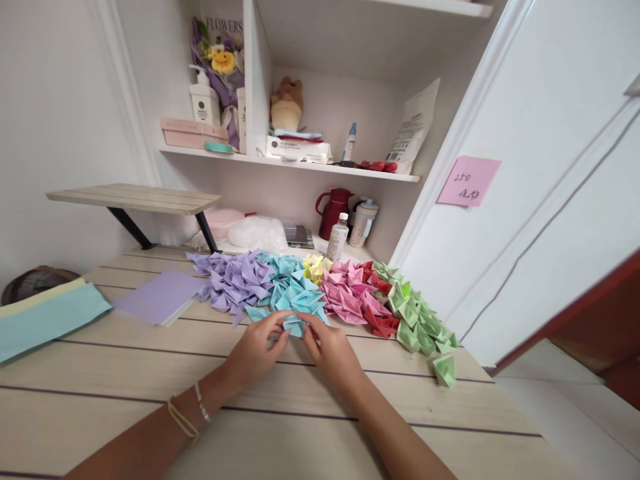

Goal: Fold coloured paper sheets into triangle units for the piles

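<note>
Between my two hands is a small piece of folded blue paper (294, 326), held just above the table in front of the blue pile. My left hand (260, 347) pinches its left side, and my right hand (327, 343) pinches the right side. Fingers cover part of its folds. Right behind lie folded blue paper boats (297, 293). To their left is a heap of purple paper boats (237, 280). Pink paper boats (345, 293), red ones (381, 323) and green ones (417, 317) spread to the right, with a few yellow ones (315, 267) at the back.
Purple paper sheets (159, 293) and blue sheets (53, 320) lie on the left of the slatted table (280, 440). A small raised shelf (135, 197) stands behind them. A plastic bottle (337, 238) and a red jug (334, 212) stand at the back. One green boat (444, 371) sits apart.
</note>
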Demonstrator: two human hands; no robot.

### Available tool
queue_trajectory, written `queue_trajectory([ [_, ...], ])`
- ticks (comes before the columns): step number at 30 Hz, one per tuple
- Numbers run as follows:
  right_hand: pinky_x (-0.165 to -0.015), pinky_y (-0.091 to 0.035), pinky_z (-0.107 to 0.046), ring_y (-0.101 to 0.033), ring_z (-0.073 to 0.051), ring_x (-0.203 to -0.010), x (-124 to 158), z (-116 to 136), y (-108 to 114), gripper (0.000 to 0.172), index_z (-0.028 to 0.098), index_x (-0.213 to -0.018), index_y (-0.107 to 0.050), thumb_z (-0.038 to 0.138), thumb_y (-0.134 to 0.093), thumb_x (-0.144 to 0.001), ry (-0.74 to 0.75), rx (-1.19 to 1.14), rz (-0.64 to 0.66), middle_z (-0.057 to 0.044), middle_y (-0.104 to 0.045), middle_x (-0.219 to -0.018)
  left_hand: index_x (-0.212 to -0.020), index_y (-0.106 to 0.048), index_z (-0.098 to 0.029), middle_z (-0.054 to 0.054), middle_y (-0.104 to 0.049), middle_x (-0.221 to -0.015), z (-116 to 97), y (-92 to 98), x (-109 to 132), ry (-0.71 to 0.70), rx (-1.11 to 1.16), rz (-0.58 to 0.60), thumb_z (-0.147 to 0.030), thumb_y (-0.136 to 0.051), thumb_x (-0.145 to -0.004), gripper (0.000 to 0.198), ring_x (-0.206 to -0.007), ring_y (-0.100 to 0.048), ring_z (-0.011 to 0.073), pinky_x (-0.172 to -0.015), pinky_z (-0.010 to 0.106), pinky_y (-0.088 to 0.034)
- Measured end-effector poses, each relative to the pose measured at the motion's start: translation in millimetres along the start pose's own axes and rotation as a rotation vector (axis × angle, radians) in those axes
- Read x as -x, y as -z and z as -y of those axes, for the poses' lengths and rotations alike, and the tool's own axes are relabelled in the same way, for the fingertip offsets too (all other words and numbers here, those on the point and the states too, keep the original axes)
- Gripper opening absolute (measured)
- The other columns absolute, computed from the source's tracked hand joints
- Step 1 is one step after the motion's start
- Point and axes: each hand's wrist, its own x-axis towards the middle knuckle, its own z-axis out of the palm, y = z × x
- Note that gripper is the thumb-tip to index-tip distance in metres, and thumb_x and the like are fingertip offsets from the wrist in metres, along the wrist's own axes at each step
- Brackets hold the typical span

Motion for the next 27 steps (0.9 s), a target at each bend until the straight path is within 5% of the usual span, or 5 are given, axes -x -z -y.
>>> queue_trajectory([
  [8, -0.057, -0.052, -0.027, -0.065, -0.016, -0.057, -5, -5, -11, 0.013, 0.019, -0.089, -0.051, 0.026, -0.053, -0.078, -0.271, -0.786, -0.063, 0.002, -0.062, -0.060, -0.082, -0.068, -0.017, 0.007, -0.065, -0.089, 9, 0.1, -3, -0.033, 0.172, -0.023, -0.023, -0.064, -0.071, 0.013, -0.086, -0.062, 0.0195, -0.072, 0.029, -0.054],
  [14, -0.060, -0.050, -0.026, -0.062, -0.015, -0.063, -8, -5, 2, 0.021, 0.015, -0.076, -0.062, 0.031, -0.071, -0.065, -0.246, -0.816, -0.001, -0.003, -0.066, -0.067, -0.078, -0.070, -0.017, 0.008, -0.066, -0.085, 12, 5.8, -8, -0.036, 0.293, -0.017, -0.023, -0.065, -0.070, 0.011, -0.084, -0.061, 0.0203, -0.075, 0.030, -0.051],
  [19, -0.057, -0.049, -0.025, -0.060, -0.015, -0.061, -8, -4, 3, 0.023, 0.015, -0.073, -0.065, 0.038, -0.068, -0.068, -0.253, -0.764, 0.035, -0.004, -0.065, -0.067, -0.069, -0.068, -0.015, 0.006, -0.066, -0.073, 7, 6.7, -9, 0.071, 0.300, -0.002, -0.027, -0.065, -0.070, 0.012, -0.070, -0.061, 0.0172, -0.066, 0.027, -0.051],
  [23, -0.058, -0.050, -0.025, -0.060, -0.014, -0.059, -8, -6, -4, 0.027, 0.016, -0.082, -0.059, 0.040, -0.064, -0.071, -0.270, -0.809, -0.002, 0.000, -0.061, -0.061, -0.081, -0.062, -0.016, 0.001, -0.065, -0.069, 6, 3.4, -9, 0.217, 0.407, -0.056, -0.026, -0.068, -0.068, 0.018, -0.063, -0.062, 0.0139, -0.059, 0.024, -0.052],
  [27, -0.056, -0.050, -0.025, -0.060, -0.013, -0.055, -8, -6, -8, 0.027, 0.018, -0.085, -0.055, 0.039, -0.064, -0.072, -0.286, -0.877, -0.023, 0.003, -0.059, -0.057, -0.078, -0.060, -0.016, -0.001, -0.064, -0.067, 4, 2.1, -8, 0.225, 0.422, -0.067, -0.026, -0.068, -0.068, 0.017, -0.062, -0.062, 0.0127, -0.059, 0.023, -0.052],
])
